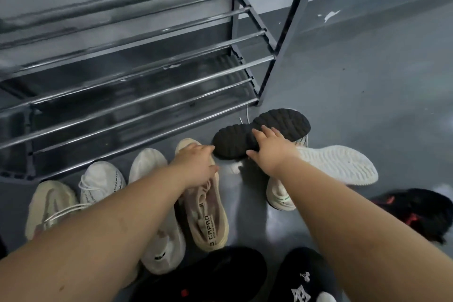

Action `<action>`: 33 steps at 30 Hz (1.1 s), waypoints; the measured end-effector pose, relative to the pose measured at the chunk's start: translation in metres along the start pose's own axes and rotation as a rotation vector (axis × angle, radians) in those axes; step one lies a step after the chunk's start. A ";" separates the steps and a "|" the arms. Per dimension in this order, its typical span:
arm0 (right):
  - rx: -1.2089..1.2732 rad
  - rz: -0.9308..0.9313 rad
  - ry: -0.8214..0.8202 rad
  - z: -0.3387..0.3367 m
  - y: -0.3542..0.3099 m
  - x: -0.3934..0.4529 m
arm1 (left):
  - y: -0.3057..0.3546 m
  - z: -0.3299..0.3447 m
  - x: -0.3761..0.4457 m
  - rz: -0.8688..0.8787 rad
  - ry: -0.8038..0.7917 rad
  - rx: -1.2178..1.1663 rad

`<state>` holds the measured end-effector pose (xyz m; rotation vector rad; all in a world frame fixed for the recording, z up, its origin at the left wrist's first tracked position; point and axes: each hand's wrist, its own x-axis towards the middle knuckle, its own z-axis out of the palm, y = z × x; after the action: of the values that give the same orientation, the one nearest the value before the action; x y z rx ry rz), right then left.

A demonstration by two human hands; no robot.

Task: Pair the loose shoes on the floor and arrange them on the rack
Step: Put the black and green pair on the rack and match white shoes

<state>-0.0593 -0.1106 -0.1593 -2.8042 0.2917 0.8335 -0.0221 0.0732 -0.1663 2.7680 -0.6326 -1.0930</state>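
1. We see the rack (137, 73) filling the upper left, its rails bare of shoes in the part shown; its front right leg stands just beyond the overturned shoe, so any lift toward a shelf goes up and to our left.
2. The floor (355, 86) holds all the loose shoes, none yet on the rack as far as we can see.
3. The black-soled shoe (259, 135) lies sole-up near the rack's right leg, its long axis slanting from lower left to upper right across our reach.
4. Our right hand (272, 152) lies on that sole, fingers spread over the middle, thumb at the near edge; it looks like a light hold just forming, not a firm clasp. This hand is clearly the nearer one.
5. Our left hand (196, 164) hangs over the toe of the beige shoe (208, 211), fingertips close to the black sole's left end; we cannot tell whether it grips anything.
6. A white-soled shoe (335, 164) lies on its side touching the black-soled one, partly under it; we judge it may shift when the upper shoe is lifted.
7. Three pale shoes (103, 179) line the rack's front to the left, toes toward it.
8. Black shoes (301, 277) sit nearest us, out of the way.
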 end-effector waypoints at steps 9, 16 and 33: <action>-0.162 -0.103 0.033 -0.013 0.027 0.060 | 0.006 0.009 0.061 -0.177 -0.074 -0.311; -0.336 -0.110 0.048 -0.022 0.034 0.077 | 0.017 0.014 0.070 -0.234 -0.051 -0.397; -0.002 -0.282 0.246 -0.051 -0.047 -0.023 | -0.035 -0.012 -0.088 -0.117 0.375 -1.011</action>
<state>-0.0408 -0.0749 -0.0985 -2.8572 -0.0700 0.4277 -0.0601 0.1402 -0.1106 2.0103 0.1308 -0.6003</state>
